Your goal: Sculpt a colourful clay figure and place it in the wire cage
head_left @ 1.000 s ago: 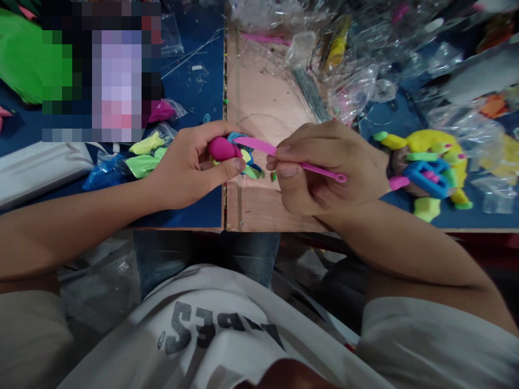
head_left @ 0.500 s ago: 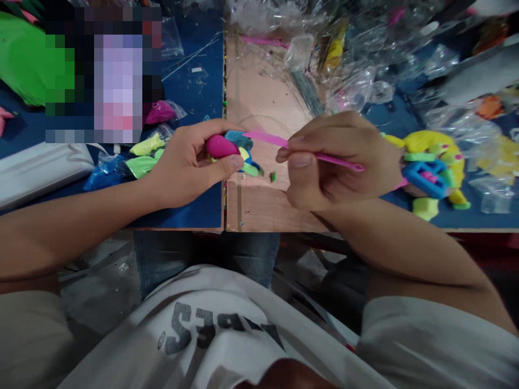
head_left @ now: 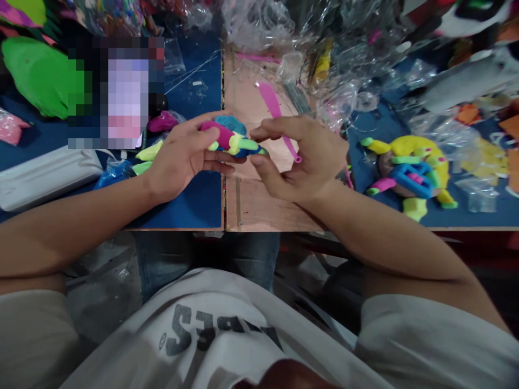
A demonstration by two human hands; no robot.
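My left hand (head_left: 182,156) is closed on a small clay figure (head_left: 231,140) made of pink, blue and yellow-green pieces, and holds it over the seam between the blue table and the wooden board. My right hand (head_left: 304,156) is just to its right. Its forefinger and thumb tips are at the figure's right end. A pink plastic modelling tool (head_left: 271,102) is tucked under that forefinger. Its blade points away from me and its looped end lies over the palm.
A wooden board (head_left: 251,200) lies in front of me on a blue table (head_left: 190,200). At the right sits a yellow clay figure (head_left: 409,167) with blue and green parts. Crumpled clear bags (head_left: 344,65) fill the back. A green lump (head_left: 36,75), a white box (head_left: 44,175) and bagged clay (head_left: 117,170) lie left.
My right hand has swung the pink tool's blade off the figure to point away, and its forefinger and thumb now reach the figure's end. My left hand turned the figure. The view tilted up slightly.
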